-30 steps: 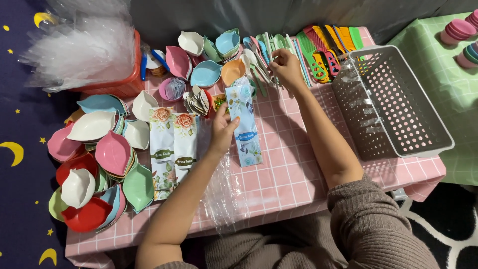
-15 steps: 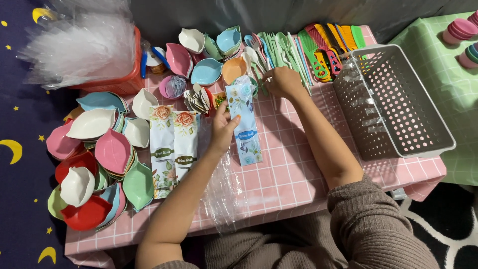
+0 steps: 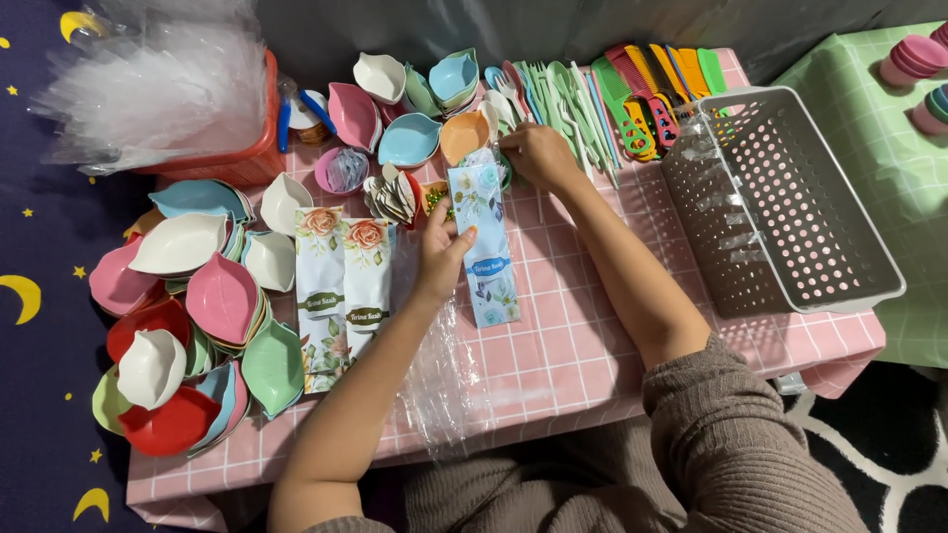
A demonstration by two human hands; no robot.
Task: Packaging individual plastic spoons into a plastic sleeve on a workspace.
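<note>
Quickly, label by label:
left hand: left hand (image 3: 441, 255) pins the blue floral packet (image 3: 484, 247) near its middle, thumb and fingers pressed on its left edge, palm partly on the table; closed on it lightly, not lifting it.
right hand: right hand (image 3: 533, 158) sits at the packet's top end, fingers pinched narrow beside the pale green cutlery (image 3: 553, 94); what the fingertips grip is hidden, cannot tell.
packet position: lies flat and lengthwise on the pink checked tablecloth (image 3: 592, 345), top end touching the right hand, bottom end toward the person.
neighbours: two white floral packets (image 3: 343, 291) lie just left of the left hand, side by side; a clear plastic sleeve (image 3: 444, 385) lies under the left forearm.
supplies: leaf-shaped dishes (image 3: 197, 316) stacked far left; more dishes, an orange bowl (image 3: 464, 133) and coloured combs (image 3: 647, 94) along the back edge.
basket: white perforated basket (image 3: 790, 207) at right, well apart from both hands.
doing it well (judgement): keep the left hand flat so the packet does not slide; work the right fingertips only at the mouth; pull one cutlery piece clear of the row, not several; keep the forearm from dragging the plastic sleeve.
risk (judgement): thin packet may crease or skew if pressed at one edge only.
</note>
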